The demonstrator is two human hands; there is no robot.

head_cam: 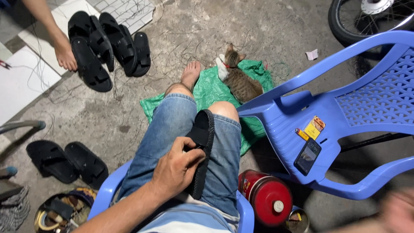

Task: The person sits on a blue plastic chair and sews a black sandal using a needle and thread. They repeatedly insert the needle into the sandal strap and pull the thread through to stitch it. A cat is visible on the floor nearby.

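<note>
On the concrete floor (258, 26), a big blue plastic chair (345, 108) lies tipped beside the seated person, carrying a phone (307, 156). A cat (239, 80) rests on green sheeting (211, 88). In the lap, the left hand (177, 168) grips a black sandal (201, 151). The right hand (399, 209) is a blur at the lower right; its state cannot be told.

A sandal (202, 146) is held on the lap by the left hand (177, 168). Ahead, a cat (239, 80) lies on a sheet (207, 92). To the right, a phone (307, 156) rests on a chair (345, 116); sandals (108, 47) are piled far left.
</note>
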